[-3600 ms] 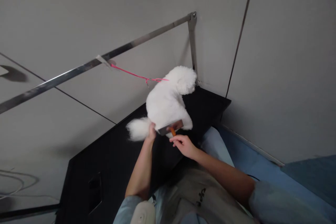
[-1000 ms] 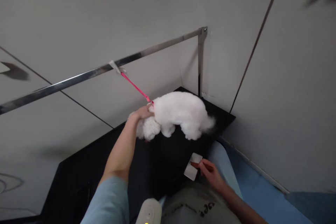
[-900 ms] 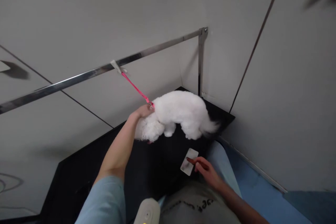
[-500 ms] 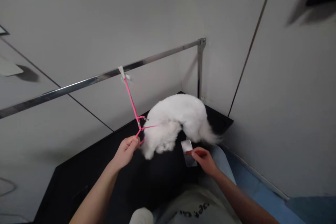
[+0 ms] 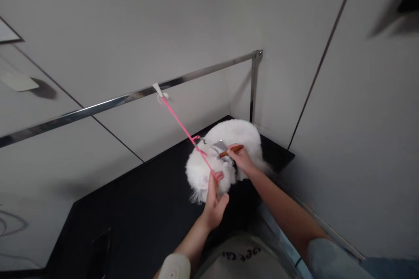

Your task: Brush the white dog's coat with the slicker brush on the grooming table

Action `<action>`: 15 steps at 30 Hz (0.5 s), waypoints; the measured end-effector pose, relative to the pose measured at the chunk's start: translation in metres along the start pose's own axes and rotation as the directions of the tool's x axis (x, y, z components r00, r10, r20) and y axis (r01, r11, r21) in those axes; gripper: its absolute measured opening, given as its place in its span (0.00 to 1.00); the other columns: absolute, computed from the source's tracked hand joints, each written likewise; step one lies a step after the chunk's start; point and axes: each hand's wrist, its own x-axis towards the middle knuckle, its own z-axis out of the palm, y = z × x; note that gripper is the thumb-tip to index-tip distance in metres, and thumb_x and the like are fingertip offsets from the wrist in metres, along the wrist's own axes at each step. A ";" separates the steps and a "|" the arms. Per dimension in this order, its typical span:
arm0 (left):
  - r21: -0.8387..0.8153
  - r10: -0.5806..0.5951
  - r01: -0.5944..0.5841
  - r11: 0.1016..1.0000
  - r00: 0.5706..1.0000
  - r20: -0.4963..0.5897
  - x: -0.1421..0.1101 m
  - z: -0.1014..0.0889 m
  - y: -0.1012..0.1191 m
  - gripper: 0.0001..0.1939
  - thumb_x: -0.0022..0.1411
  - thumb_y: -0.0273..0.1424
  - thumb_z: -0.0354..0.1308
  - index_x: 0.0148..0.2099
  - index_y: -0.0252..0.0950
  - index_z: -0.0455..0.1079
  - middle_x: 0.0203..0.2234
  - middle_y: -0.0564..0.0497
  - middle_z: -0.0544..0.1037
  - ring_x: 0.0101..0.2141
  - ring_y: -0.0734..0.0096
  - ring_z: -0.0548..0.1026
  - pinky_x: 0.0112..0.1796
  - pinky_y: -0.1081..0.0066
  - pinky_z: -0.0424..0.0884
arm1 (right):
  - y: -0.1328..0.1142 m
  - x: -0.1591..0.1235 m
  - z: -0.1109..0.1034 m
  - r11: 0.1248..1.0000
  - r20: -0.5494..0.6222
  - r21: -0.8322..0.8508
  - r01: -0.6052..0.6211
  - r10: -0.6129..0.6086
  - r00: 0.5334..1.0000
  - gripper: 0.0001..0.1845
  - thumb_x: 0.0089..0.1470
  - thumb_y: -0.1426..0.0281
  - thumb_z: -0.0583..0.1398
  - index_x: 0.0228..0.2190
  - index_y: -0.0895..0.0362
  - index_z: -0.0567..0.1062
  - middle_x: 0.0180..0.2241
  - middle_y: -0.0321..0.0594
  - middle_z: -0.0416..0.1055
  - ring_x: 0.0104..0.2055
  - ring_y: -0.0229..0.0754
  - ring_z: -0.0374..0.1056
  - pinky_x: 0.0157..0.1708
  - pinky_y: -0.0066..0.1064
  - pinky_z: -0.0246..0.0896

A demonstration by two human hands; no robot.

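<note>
- head view: the right hand (image 5: 240,158) grips the wooden handle of a flat-headed brush (image 5: 224,153); the brush head is over the white coat of the dog (image 5: 240,133), though contact of its underside with the fur is hidden.
- the left hand (image 5: 214,207) is in front of the dog's curled front end, thumb spread, fingers at the pink lead (image 5: 183,128); i cannot tell how firmly they hold it.
- the dog is on the black table (image 5: 147,209), its lead running up to the metal rail (image 5: 124,99).
- good brushing here probably wants a light wrist, the brush flat and short strokes along the hair.
- best guide the lead aside without tightening it, so the bristles miss both strap and fingers.
</note>
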 end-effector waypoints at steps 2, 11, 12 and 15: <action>-0.014 -0.025 0.025 1.000 1.000 -0.002 0.018 0.004 -0.008 0.41 0.56 0.54 0.56 0.65 0.39 0.56 0.47 0.38 0.73 0.48 0.53 0.73 0.54 0.53 0.64 | 0.007 0.009 0.001 0.999 0.013 0.021 -0.026 0.026 1.000 0.16 0.43 0.56 0.64 0.28 0.56 0.71 0.27 0.37 0.72 0.30 0.40 0.67 0.33 0.32 0.64; 0.462 0.087 0.047 0.885 0.961 -0.264 0.117 -0.095 0.042 0.20 0.57 0.43 0.53 0.48 0.37 0.70 0.38 0.39 0.77 0.40 0.52 0.76 0.46 0.49 0.70 | -0.005 0.037 -0.025 0.988 -0.175 -0.060 0.141 -0.149 0.973 0.10 0.48 0.61 0.61 0.28 0.54 0.69 0.31 0.41 0.75 0.35 0.43 0.71 0.39 0.37 0.67; 0.558 0.243 -0.080 0.826 0.944 -0.225 0.126 -0.082 0.043 0.18 0.60 0.41 0.53 0.48 0.37 0.69 0.43 0.39 0.76 0.45 0.52 0.74 0.50 0.49 0.68 | -0.004 0.035 -0.025 0.991 -0.102 -0.070 0.113 -0.120 0.988 0.10 0.48 0.61 0.61 0.28 0.55 0.70 0.30 0.40 0.75 0.34 0.43 0.71 0.38 0.36 0.67; 0.648 0.405 -0.382 0.660 0.906 0.121 0.160 -0.033 0.033 0.14 0.64 0.37 0.49 0.44 0.37 0.73 0.45 0.41 0.76 0.49 0.55 0.72 0.54 0.51 0.66 | 0.001 0.026 -0.032 0.992 -0.207 -0.073 0.105 -0.118 0.971 0.09 0.49 0.62 0.60 0.30 0.55 0.70 0.32 0.40 0.75 0.36 0.43 0.72 0.42 0.37 0.67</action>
